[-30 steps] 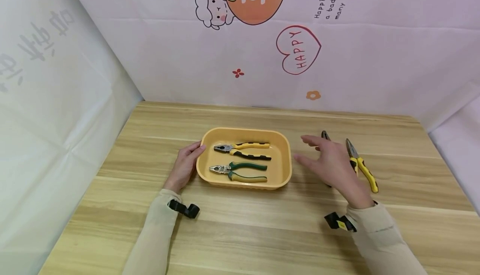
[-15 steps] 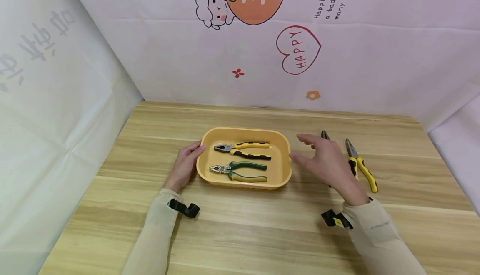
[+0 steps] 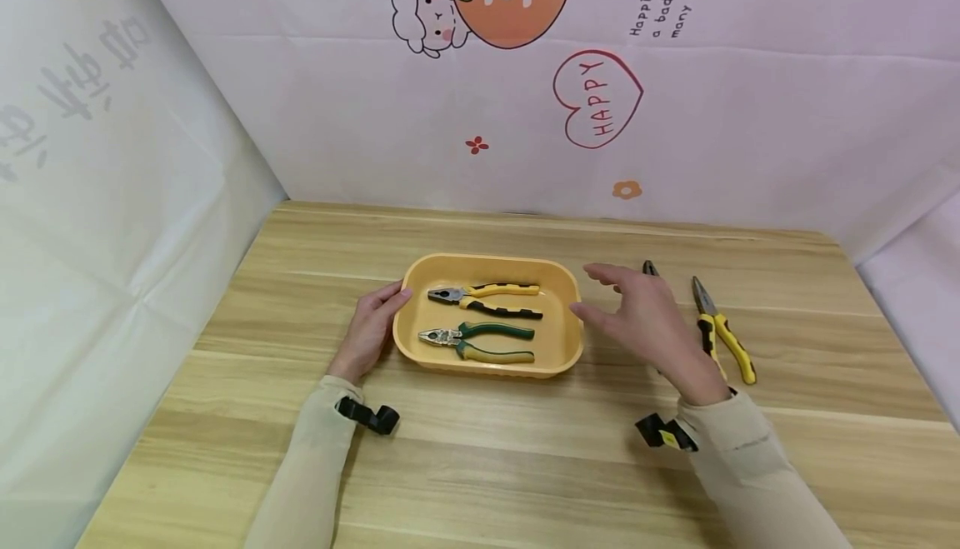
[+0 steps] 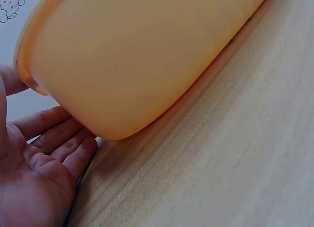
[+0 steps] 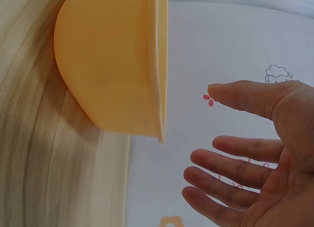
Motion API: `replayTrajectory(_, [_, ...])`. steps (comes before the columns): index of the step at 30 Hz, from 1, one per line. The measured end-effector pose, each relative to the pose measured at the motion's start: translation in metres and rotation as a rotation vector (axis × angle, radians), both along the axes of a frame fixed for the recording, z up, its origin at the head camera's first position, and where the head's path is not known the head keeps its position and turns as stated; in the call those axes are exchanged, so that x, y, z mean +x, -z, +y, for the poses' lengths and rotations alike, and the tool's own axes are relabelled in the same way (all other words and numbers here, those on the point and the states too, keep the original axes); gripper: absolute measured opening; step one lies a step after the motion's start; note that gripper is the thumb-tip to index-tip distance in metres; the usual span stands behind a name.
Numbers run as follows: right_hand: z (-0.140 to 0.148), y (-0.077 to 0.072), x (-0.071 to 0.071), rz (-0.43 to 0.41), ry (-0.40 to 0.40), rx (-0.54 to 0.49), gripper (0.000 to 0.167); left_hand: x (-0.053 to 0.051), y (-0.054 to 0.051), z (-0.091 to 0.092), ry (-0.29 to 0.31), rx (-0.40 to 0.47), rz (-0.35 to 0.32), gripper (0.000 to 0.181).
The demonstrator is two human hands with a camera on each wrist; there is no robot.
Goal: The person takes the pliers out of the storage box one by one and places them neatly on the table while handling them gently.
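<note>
A shallow yellow plastic tray [image 3: 487, 372] stands on the table. Inside it lie combination pliers with yellow-and-black handles [image 3: 501, 312] and, nearer me, another pair of pliers with green-and-tan handles [image 3: 497, 357]. My left hand [image 3: 367, 328] holds the tray's left end, thumb over the rim and fingers against the outer wall [image 4: 122, 65]. Off the right end hovers my right hand [image 3: 645, 316], its fingers spread and nothing in it. The right wrist view shows a gap between these fingers [image 5: 230, 168] and the tray wall [image 5: 108, 65].
Long-nose pliers with yellow handles [image 3: 723, 328] lie on the wooden table [image 3: 510, 466] to the right. Beside them, another tool's dark tip [image 3: 650, 268] shows past my right hand, which hides most of it. A printed white cloth [image 3: 360, 132] hangs behind the table.
My right hand has moved left, closer to the tray's right end. The left hand, the tray and the pliers have stayed where they were.
</note>
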State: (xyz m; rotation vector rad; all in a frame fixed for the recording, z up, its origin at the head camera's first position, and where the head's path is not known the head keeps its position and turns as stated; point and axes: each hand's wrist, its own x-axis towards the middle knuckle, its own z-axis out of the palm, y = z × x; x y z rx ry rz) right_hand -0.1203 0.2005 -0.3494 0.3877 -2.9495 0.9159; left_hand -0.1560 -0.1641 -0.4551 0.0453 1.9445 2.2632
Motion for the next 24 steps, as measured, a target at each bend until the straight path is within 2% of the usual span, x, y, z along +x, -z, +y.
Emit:
replayTrajectory(8, [-0.007, -0.002, -0.002, 0.015, -0.014, -0.006, 0.056, 0.0, -0.001, 0.0, -0.001, -0.002, 0.002, 0.047])
replayTrajectory(16, [-0.015, -0.003, -0.005, -0.026, -0.029, 0.008, 0.057, 0.0, 0.0, 0.0, 0.004, 0.011, 0.01, 0.047])
replayTrajectory(24, [-0.02, -0.003, -0.009, -0.031, -0.04, 0.031, 0.057, 0.0, 0.0, -0.001, 0.007, 0.002, 0.009, 0.046])
